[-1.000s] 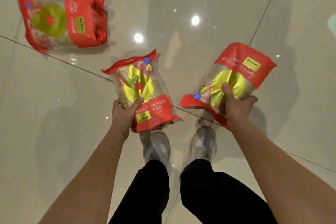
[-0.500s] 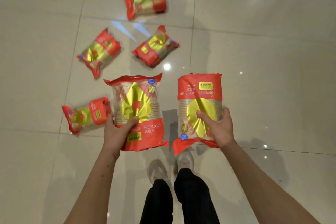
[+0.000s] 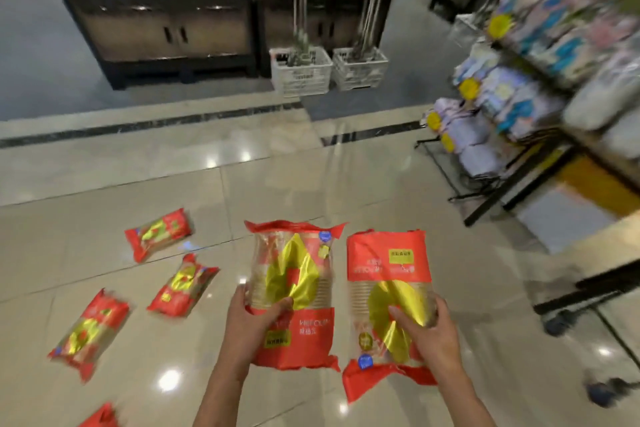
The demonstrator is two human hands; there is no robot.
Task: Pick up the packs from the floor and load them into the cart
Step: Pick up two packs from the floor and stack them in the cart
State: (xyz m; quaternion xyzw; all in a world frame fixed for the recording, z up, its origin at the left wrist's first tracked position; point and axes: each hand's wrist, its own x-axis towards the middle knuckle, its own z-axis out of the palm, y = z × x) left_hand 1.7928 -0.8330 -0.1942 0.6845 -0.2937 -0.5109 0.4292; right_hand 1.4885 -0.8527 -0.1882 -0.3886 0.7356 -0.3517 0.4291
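My left hand [image 3: 252, 319] grips a red and gold pack of cups [image 3: 294, 288] by its lower left side, held upright above the floor. My right hand [image 3: 427, 333] grips a second pack [image 3: 384, 270] beside it, label end up. Several more red packs lie on the tiled floor at the left: one [image 3: 157, 232] farthest, one [image 3: 183, 286] in the middle, one [image 3: 88, 333] nearer, and a corner of another [image 3: 100, 418] at the bottom edge. At the right edge a dark frame on wheels [image 3: 571, 308] shows, possibly the cart.
A shelf rack of blue and white packaged goods [image 3: 512, 94] stands at the right. Dark cabinets [image 3: 166, 24] line the back, with two white crates [image 3: 301, 71] in front of them. Glossy beige floor tiles [image 3: 311, 184] stretch ahead.
My head has lifted from looking down at the floor, so the shop, the shelves and the wheeled frame have come into view. Both hands still hold their packs, now raised higher.
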